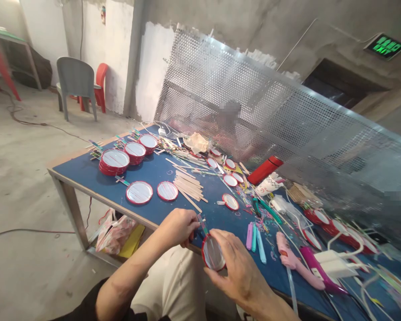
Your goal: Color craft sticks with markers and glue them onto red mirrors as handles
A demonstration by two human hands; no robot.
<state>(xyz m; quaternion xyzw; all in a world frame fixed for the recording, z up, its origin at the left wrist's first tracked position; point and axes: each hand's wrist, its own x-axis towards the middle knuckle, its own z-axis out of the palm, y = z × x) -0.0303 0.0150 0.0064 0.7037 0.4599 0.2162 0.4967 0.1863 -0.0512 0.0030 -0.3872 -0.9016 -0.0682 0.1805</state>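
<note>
My right hand (235, 263) is closed around a round, red-rimmed disc (214, 253) with a silvery-white face, tilted at the table's front edge. A flat, partly green stick (203, 224) juts from the disc's rim. My left hand (180, 226) pinches near the free end of that stick; its fingertips are partly hidden. On the table ahead, a similar disc with a stick (139, 192) lies flat beside a disc without a visible stick (167, 191). Just beyond my hands spread plain wooden sticks (188, 183).
Stacks of red-rimmed discs (115, 160) stand at the table's far left. Rightward lie a pink glue gun (296, 263), pastel sticks (255, 240), green-handled pliers (269, 210), a red bottle (265, 170) and white power plugs (337, 263) with cables. A perforated metal screen (254, 98) rises behind.
</note>
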